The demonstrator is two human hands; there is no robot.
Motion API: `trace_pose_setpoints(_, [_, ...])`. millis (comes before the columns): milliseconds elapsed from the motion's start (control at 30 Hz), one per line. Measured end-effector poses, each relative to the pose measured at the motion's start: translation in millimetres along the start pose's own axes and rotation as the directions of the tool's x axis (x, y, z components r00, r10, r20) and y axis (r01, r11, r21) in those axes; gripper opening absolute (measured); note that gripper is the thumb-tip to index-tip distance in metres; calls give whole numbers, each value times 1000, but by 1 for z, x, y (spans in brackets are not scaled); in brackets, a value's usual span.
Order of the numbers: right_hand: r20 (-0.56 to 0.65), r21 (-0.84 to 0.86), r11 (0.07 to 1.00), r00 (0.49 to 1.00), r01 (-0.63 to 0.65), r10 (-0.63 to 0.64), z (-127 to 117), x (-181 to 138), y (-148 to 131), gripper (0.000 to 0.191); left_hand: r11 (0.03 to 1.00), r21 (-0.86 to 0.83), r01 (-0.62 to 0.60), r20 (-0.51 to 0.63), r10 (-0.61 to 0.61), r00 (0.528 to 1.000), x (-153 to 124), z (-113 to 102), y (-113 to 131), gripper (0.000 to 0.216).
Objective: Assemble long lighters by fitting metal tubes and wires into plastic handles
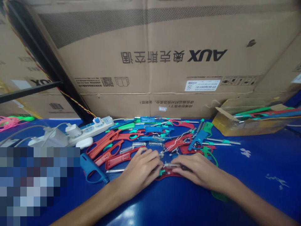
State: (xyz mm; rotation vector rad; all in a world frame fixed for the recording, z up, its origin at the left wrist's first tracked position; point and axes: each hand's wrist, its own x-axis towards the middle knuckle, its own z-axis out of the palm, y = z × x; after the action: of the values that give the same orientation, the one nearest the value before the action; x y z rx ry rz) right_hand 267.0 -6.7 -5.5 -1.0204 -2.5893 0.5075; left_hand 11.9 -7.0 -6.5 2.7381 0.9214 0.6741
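Between my hands lies a red lighter casing (pixel 169 176), a half shell of a long-reach lighter, low on the blue table. A clear fuel tank (pixel 172 165) sits over it, with a bit of green plastic at its left end. My left hand (pixel 144 164) has its fingers curled on the casing's left end; a metal tube (pixel 115 171) shows to its left. With thumb and fingers closed, my right hand (pixel 198 169) grips the tank's right end. The fingertips of both hands are partly hidden. Just beyond them lie red casings (pixel 123 158) and loose clear tanks (pixel 155 144).
Several red, blue and green lighter parts spread behind my hands, with a blue casing (pixel 86 160) at left. A white power strip (pixel 95 128) with chargers stands back left. At right is an open carton (pixel 249 127) of lighter parts. Large cardboard (pixel 150 75) walls the back.
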Motion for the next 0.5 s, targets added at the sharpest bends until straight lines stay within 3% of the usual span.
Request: trace_pose_setpoints(500, [0, 45, 999, 1000, -13, 13, 1, 0, -1, 27, 1000, -7, -1, 2, 1, 1000, 1, -3, 2, 19])
